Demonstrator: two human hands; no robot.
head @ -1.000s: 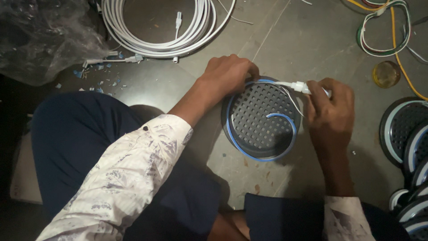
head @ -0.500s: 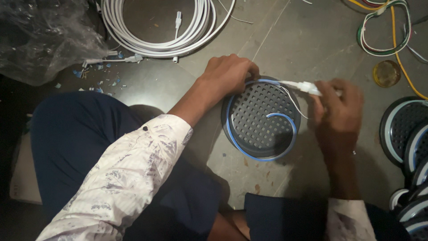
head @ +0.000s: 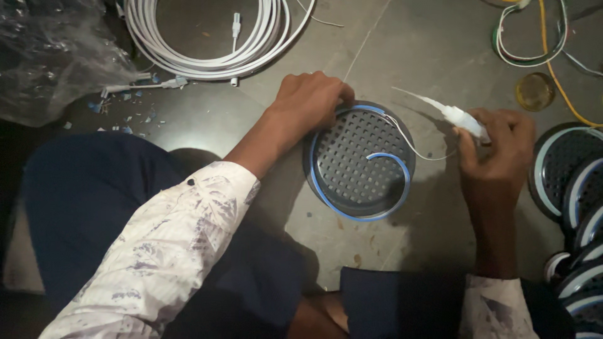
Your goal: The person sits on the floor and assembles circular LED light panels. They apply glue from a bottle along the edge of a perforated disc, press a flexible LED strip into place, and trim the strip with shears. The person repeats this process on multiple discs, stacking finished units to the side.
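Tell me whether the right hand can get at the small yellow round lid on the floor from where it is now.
Probably yes. The small yellow round lid lies on bare floor just above the right hand, nothing between them. But that hand pinches a white strip, so its fingers are occupied.

The round perforated grey disc (head: pixel 359 164) lies flat on the floor, under the fingers of the left hand (head: pixel 311 100) at its upper left edge; a blue strip (head: pixel 326 199) runs along its rim and curls inward near the middle; the white peeled backing (head: pixel 453 115) is pinched in the right hand (head: pixel 496 154), and points up and left from the grip, to the right of the disc.
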